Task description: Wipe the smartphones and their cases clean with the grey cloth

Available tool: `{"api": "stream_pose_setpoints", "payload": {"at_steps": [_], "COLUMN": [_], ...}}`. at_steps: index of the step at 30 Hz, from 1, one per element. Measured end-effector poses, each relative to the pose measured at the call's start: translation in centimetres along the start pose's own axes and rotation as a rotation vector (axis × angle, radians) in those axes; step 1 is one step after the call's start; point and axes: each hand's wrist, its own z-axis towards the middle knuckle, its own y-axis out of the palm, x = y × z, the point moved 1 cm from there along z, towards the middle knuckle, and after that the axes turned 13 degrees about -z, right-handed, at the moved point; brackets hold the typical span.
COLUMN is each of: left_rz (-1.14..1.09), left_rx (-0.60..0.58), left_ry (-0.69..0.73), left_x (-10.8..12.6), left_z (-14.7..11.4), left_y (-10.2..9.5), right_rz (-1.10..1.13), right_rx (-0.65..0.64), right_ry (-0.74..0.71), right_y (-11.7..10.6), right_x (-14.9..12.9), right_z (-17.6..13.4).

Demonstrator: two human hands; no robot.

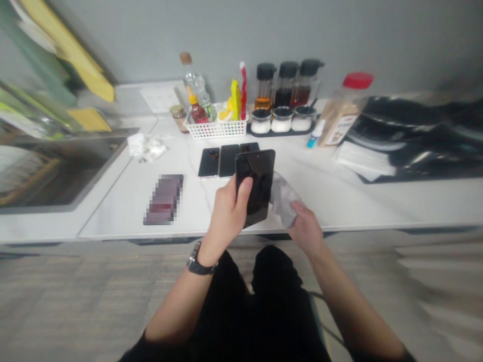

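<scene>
My left hand (231, 205) grips a black smartphone (260, 186) upright above the counter, thumb across its dark screen. A grey cloth (285, 197) is pinched in my right hand (306, 227), just right of the phone; whether the cloth touches the phone's back I cannot tell. Behind the held phone, three phones lie side by side: a left one (209, 163), a middle one (228, 160) and a right one (249, 147), the last partly hidden. Farther left on the counter rests a pixelated flat, dark rectangular item (164, 200).
A white basket (217, 129) of bottles and packets stands by the wall, beside a black tray (279, 131) of seasoning jars. At right are a red-lidded jar (341, 113), a small spray bottle (316, 134), white tissues (363, 160) and a stove (418, 146). Crumpled tissue (145, 147) lies near the sink (113, 166).
</scene>
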Motion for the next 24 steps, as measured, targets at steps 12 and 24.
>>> {"api": "stream_pose_setpoints", "payload": {"at_steps": [12, 24], "left_rz": [0.309, 0.197], "left_rx": [-0.37, -0.321], "left_ry": [-0.079, -0.082], "left_x": [1.8, 2.0], "left_z": [-1.4, -0.3], "left_y": [0.3, -0.7], "right_rz": [-0.507, -0.915], "right_rx": [0.046, 0.087], "right_ry": [-0.313, -0.394], "right_y": [-2.2, -2.2], "right_x": [-1.5, -2.8], "right_z": [1.6, 0.7]}}
